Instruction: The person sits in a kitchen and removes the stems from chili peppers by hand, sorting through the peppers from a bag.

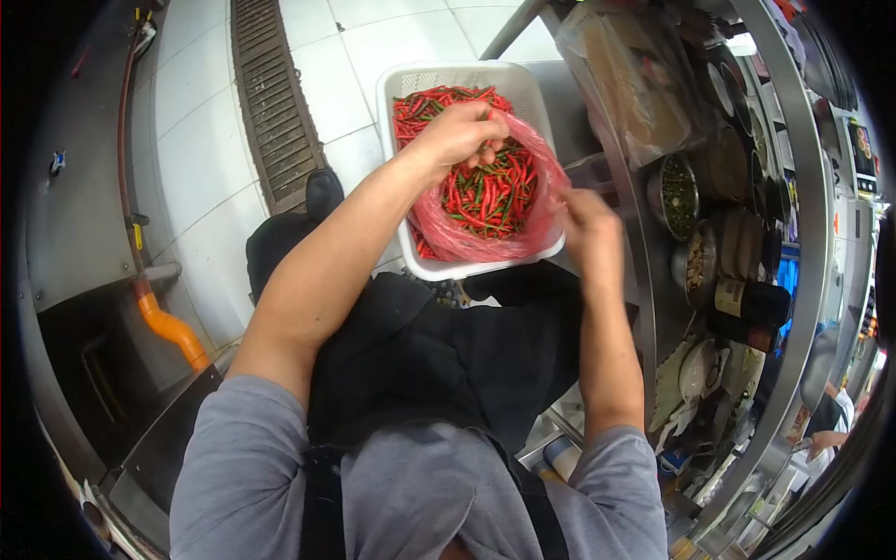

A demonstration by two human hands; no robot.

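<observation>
Head view: a wide look down past the person's lap to a white rectangular plastic basket (387, 145) on the floor side, between the knees and the metal shelving (644, 252) at the right.
Bag: a thin, translucent pink-red plastic bag (485, 248) sits in the basket's nearer part, straight ahead of the body, its mouth facing up.
Chillies: slender red and green chillies (490, 201) fill the bag, pointing every way; more loose red chillies (418, 114) lie in the basket beyond it.
Long axis: the basket runs away from the person; the bag's mouth is roundish, with no clear long axis.
Left hand: the left hand (467, 135) reaches over the mouth's far left, fingers curled, apparently pinching the rim.
Right hand: the right hand (592, 224) meets the right rim, blurred; I cannot tell its grip.
Nearer hand: neither clearly; the two flank the mouth on a diagonal.
</observation>
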